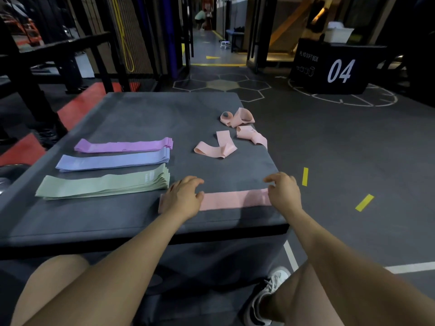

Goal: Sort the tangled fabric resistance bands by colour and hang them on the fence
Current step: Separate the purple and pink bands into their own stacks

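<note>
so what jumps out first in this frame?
Both hands pressing a pink band flat at the mat's near edge. To its left lie three neat stacks: purple, blue, green. Beyond, crumpled pink bands wait unsorted.

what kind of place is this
Most likely a gym or training studio: a black plyo box marked 04 stands on the dark floor with painted agility markings, and sorted resistance bands lie on a padded grey block.

hands [182, 196] flattening pink band [235, 200], grey mat [141, 118]
</note>
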### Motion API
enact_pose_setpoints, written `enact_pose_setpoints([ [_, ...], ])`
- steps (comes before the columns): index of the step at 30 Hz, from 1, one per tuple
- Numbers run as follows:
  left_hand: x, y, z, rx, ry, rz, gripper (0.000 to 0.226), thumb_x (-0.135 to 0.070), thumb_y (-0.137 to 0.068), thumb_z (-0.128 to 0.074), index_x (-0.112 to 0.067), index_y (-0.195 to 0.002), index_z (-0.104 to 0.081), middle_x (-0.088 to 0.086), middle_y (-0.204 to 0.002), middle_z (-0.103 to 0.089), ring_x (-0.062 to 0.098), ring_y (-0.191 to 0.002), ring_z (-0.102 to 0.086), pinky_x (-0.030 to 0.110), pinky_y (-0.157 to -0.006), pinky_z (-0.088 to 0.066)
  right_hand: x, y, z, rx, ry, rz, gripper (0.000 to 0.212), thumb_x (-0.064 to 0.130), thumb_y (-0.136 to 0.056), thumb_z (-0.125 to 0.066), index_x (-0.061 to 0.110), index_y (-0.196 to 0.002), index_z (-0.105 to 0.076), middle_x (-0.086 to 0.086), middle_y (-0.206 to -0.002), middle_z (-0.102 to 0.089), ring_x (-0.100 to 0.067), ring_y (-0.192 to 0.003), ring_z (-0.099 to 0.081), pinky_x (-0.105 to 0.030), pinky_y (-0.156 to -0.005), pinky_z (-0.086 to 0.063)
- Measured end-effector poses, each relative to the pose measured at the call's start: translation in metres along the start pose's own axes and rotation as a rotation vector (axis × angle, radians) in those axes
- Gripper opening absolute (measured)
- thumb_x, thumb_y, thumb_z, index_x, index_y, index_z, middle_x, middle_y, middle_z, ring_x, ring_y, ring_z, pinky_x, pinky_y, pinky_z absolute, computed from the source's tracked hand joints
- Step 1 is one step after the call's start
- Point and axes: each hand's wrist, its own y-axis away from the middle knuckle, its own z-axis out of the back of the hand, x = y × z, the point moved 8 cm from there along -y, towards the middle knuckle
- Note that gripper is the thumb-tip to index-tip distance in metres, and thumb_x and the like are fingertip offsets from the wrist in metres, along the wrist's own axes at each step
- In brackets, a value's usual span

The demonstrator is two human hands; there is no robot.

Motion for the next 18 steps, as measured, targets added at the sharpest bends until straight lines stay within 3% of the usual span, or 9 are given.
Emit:
enact_pose_setpoints([
  [7, -0.025, -0.063, 0.010, -0.002, 0.071, -0.030, 0.041, -0.024, -0.092, -0.052, -0.021, -0.132, -0.049, -0.001, -0.140, -0.043, 0.024, -0.127, -0.042, 0.034, -0.106, -0.034, 0.040, -0.058, -0.023, 0.107, -0.175, -0.004, 0.036, -0.002, -0.089, -0.046, 0.007, -0.120, -0.062, -0.006, -0.124, -0.063, -0.024, -0.115, -0.057, -0.029, -0.095, -0.044],
  [12, -0.026, -0.117, 0.001, 0.031, 0.051, -0.016, 0.043, -0.023, -0.091, -0.053, -0.020, -0.133, -0.047, 0.001, -0.141, -0.040, 0.025, -0.127, -0.041, 0.035, -0.105, -0.036, 0.062, -0.101, -0.054, 0.163, -0.235, -0.025, 0.033, 0.005, -0.090, -0.051, 0.008, -0.122, -0.059, -0.007, -0.126, -0.061, -0.025, -0.114, -0.057, -0.031, -0.092, -0.045],
  [18, -0.001, -0.169, -0.014, 0.018, 0.183, 0.133, 0.043, -0.021, -0.091, -0.053, -0.015, -0.133, -0.044, 0.007, -0.136, -0.040, 0.030, -0.115, -0.052, 0.041, -0.099, -0.042, 0.074, -0.142, -0.090, 0.150, -0.278, -0.042, 0.040, 0.019, -0.093, -0.053, 0.012, -0.132, -0.050, -0.010, -0.132, -0.046, -0.030, -0.118, -0.049, -0.035, -0.097, -0.041],
])
